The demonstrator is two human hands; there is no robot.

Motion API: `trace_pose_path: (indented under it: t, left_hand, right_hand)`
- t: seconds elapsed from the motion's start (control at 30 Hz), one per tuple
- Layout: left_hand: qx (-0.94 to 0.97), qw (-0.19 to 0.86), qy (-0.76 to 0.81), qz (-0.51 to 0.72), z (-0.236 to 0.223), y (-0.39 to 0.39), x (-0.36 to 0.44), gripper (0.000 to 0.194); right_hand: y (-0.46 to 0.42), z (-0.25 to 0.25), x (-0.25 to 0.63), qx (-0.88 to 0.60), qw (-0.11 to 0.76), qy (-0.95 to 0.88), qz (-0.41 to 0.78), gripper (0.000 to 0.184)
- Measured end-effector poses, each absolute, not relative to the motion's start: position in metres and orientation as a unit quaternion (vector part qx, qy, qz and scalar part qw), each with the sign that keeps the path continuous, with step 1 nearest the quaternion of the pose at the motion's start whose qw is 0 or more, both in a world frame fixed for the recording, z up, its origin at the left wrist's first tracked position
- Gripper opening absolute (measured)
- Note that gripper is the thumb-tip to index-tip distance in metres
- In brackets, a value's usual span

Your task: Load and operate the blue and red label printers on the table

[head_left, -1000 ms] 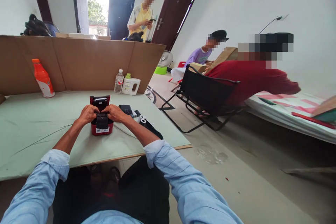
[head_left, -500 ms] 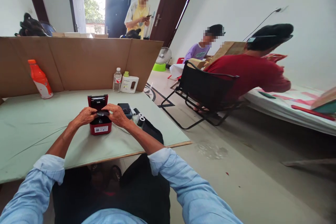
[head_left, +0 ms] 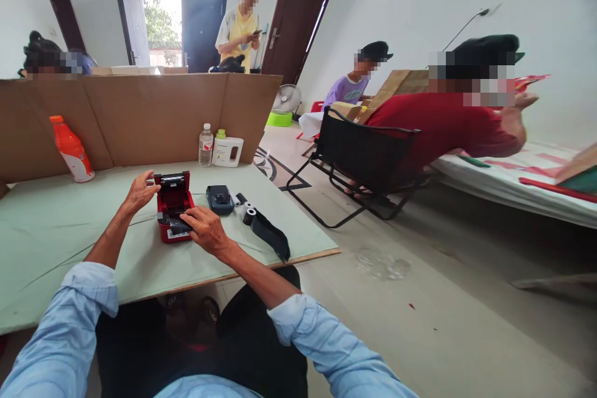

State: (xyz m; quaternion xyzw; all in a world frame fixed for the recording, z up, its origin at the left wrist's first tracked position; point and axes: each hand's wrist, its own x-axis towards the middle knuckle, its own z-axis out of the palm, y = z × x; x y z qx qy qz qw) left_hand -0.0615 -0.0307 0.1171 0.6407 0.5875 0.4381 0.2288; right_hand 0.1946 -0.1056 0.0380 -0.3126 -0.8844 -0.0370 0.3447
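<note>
A small red label printer point(head_left: 164, 202) stands on the table with its black-lined lid raised. My left hand point(head_left: 140, 193) is at the left edge of that lid, fingers apart, perhaps touching it. My right hand point(head_left: 208, 229) pinches a dark, shiny strip of film point(head_left: 180, 226), which lies over the front opening of the printer. The roll inside, if there is one, cannot be made out.
To the right lie a dark blue device point(head_left: 220, 199), small rolls point(head_left: 250, 215) and a long black strip point(head_left: 273, 237). An orange bottle point(head_left: 72, 150), a water bottle point(head_left: 206, 146) and a white jug point(head_left: 227, 151) stand before a cardboard screen point(head_left: 153, 112). A person in red sits right.
My left hand has left the film and moved up and left to the lid. My right hand has drawn the film down toward the printer's front.
</note>
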Motion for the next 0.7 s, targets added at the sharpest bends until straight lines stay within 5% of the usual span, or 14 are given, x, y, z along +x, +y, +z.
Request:
trace_pose_path:
  t: [0.4,0.7]
  left_hand:
    - [0.75,0.186,0.513,0.374,0.113,-0.078,-0.07,0.048]
    - [0.812,0.111,0.493,0.291,0.086,-0.125,-0.069,0.081]
  right_hand:
    - [-0.115,0.026,0.193,-0.319,0.381,-0.867,-0.038,0.039]
    - [-0.117,0.026,0.193,-0.323,0.386,-0.864,-0.031,0.044]
